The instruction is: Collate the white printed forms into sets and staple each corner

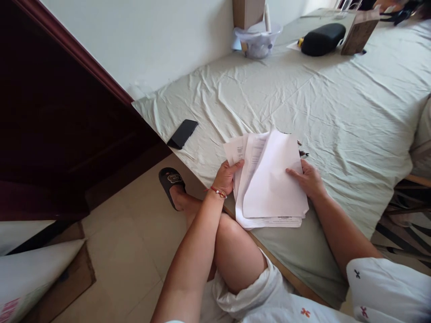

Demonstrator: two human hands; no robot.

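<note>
A loose stack of paper sheets (272, 184) is held between my two hands over the edge of the cloth-covered bed. The top sheet looks blank, while printed text shows on the sheets fanned out at the left. My left hand (227, 177) grips the stack's left edge, thumb on top and fingers underneath. On the right edge, my right hand (307, 178) pinches the papers with its thumb across the top sheet. Small dark objects (303, 153), which I cannot make out, lie just beyond the stack's right side.
A black phone-like object (183, 133) lies near the bed's left edge. Along the wall stand a clear plastic tub (258, 42), a black case (323, 39) and a brown box (361, 33). The pale green sheet (336, 103) is wrinkled. A dark cabinet (57, 103) rises at left.
</note>
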